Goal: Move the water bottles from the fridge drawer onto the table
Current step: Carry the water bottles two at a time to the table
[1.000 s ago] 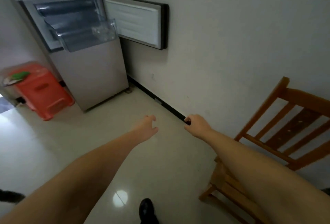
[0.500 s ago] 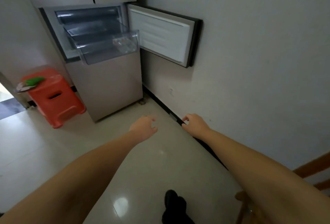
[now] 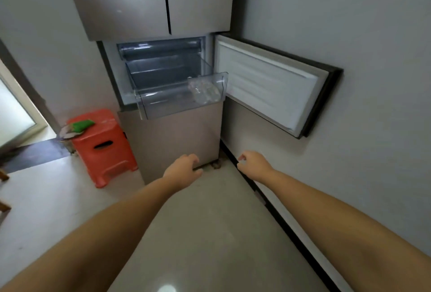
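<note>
Two bare forearms reach forward over the pale tiled floor [image 3: 210, 233]. The left hand [image 3: 183, 171] hangs with fingers loosely curled, its grip holding nothing. The right hand [image 3: 253, 163] is just as slack, fingers bent and relaxed, its grip empty too, near the dark skirting at the foot of the wall [image 3: 349, 23]. Both hands are low in front of the fridge [image 3: 172, 142], well below its open compartment. To the left stands an orange stool [image 3: 105, 149] with a green item [image 3: 82, 125] on top. Higher up, the clear fridge drawer [image 3: 163, 105] is pulled out, and clear water bottles [image 3: 205, 92] lie in its right end. The small fridge door [image 3: 268, 84] is swung open against the wall on the right.
</note>
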Motion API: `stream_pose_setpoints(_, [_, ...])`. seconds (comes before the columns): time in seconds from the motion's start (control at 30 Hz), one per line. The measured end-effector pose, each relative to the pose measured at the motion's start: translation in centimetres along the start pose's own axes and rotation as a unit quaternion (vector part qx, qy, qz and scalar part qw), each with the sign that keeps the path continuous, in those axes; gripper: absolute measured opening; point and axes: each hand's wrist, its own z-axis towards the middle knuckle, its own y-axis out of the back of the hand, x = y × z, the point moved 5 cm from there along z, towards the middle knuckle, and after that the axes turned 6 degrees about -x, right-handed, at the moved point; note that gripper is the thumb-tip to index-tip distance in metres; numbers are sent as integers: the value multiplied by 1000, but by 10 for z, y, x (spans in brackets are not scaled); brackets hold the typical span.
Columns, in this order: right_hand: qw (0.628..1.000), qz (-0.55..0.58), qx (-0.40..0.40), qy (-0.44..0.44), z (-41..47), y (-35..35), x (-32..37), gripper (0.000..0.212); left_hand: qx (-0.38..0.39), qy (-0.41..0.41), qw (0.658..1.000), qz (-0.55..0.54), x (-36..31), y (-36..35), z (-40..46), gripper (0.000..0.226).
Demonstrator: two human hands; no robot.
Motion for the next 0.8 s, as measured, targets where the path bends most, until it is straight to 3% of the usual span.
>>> stream_pose_setpoints(0.17, [999, -8, 36, 39, 76, -11, 36, 33, -9, 32, 999, -6, 36, 17, 63, 42])
stream_pose_setpoints(0.37, [997, -23, 36, 57, 165, -10, 67, 33, -19, 13, 1000, -15, 49, 45, 152, 41])
stream_pose_setpoints(0.63, [999, 12, -30, 43, 303, 13, 127, 27, -47, -80, 995, -44, 56, 120, 294, 34])
stream_pose_setpoints(0.8, [990, 69, -116, 45, 374, 42, 175, 27, -83, -108, 987, -89, 54, 180, 373, 30])
